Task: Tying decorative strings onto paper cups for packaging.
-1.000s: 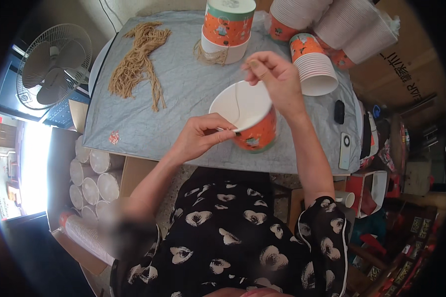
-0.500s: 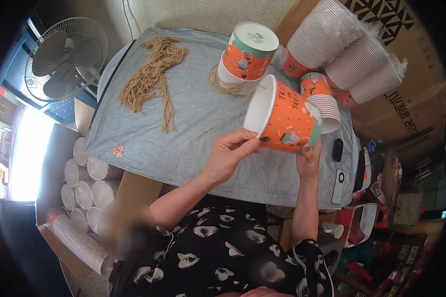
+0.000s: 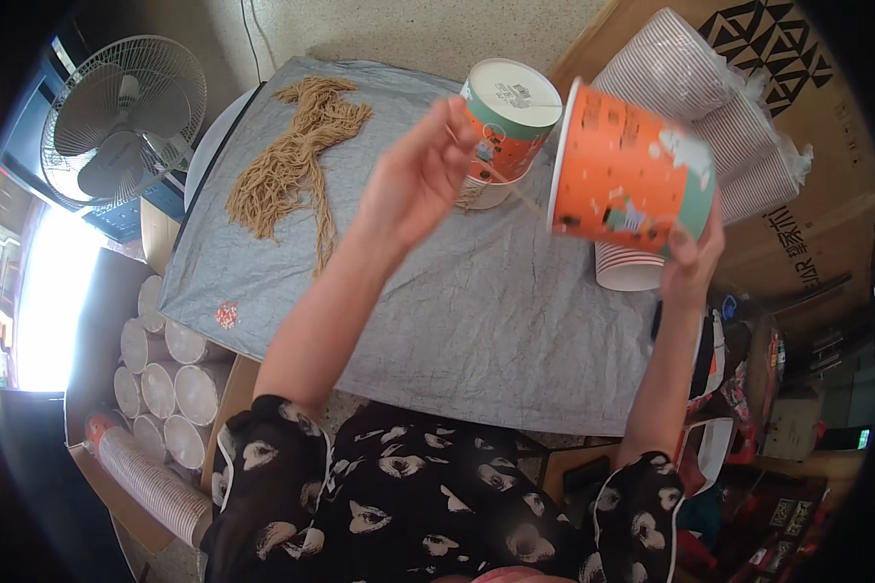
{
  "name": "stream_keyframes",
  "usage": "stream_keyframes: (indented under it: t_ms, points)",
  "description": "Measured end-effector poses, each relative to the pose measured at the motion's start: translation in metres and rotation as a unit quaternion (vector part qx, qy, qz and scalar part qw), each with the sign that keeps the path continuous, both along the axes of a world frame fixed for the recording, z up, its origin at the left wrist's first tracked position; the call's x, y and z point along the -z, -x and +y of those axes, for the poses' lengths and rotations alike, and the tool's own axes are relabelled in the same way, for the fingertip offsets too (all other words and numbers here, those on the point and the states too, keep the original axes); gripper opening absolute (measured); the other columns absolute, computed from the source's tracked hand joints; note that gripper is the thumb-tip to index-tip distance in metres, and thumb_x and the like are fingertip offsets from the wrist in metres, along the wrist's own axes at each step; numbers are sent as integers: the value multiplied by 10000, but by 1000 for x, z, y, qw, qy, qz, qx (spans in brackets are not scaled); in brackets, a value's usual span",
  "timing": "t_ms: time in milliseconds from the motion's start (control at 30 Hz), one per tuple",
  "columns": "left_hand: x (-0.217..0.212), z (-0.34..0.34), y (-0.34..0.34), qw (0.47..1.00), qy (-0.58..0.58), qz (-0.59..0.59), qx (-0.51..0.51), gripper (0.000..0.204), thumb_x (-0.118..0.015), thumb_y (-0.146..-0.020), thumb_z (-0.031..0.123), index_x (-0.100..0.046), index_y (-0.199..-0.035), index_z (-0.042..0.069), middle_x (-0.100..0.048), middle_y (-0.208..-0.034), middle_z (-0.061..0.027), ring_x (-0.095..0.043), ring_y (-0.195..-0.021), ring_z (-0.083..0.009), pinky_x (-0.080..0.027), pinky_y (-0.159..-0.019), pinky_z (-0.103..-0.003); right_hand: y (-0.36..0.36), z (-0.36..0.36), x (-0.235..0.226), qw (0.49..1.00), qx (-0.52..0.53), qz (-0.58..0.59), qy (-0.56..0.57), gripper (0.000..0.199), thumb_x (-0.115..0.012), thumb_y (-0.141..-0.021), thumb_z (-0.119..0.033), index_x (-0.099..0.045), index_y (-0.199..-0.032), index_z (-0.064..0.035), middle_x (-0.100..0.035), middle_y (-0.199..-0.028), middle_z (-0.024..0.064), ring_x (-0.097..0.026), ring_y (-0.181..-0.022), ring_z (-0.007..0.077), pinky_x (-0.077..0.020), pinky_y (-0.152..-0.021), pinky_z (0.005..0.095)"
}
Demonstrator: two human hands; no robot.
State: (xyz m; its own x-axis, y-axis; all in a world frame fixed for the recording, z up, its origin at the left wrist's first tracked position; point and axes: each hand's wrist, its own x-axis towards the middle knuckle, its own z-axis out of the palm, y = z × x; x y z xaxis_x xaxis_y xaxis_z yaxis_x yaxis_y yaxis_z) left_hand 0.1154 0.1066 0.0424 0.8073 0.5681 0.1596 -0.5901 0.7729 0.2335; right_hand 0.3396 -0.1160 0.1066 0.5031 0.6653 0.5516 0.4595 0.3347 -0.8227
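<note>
- Eight o'clock from the middle of my grey table cover (image 3: 437, 360): a carton of stacked white tubs (image 3: 175, 389) beside the table.
- Ten o'clock: a loose bundle of tan cords (image 3: 297, 160), no hand on it.
- Near twelve: my left hand (image 3: 410, 185), raised, fingers curled; a thin cord (image 3: 515, 191) looks pinched at their tips, though blur softens the detail.
- That cord slants towards four o'clock, straight to the near rim of the orange bucket. I judge the step in hand as working the cord at this rim, under tension.
- One o'clock, just behind those fingers: an upturned bucket stack (image 3: 520, 92).
- Two o'clock: the orange bucket (image 3: 632, 175), held on its side, mouth towards nine.
- Three o'clock: my right hand (image 3: 692, 270) grips its base, thumb outside. The next move calls for this grip staying firm and an even pull that spares the paper rim.
</note>
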Motion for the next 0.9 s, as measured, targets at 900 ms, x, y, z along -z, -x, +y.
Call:
stream_keyframes:
  t_ms: [900]
  points:
    - [154, 85, -65, 927, -60, 353, -116, 122, -556, -1013, 154, -540, -965, 42, -595, -797, -39, -602, -629, -99, -470, -472, -186, -40, 205, -14, 878, -84, -389, 265, 1013, -871, -622, -405, -468, -1474, -33, -544, -1435, 170, -549, -1301, 288, -440, -1101, 364]
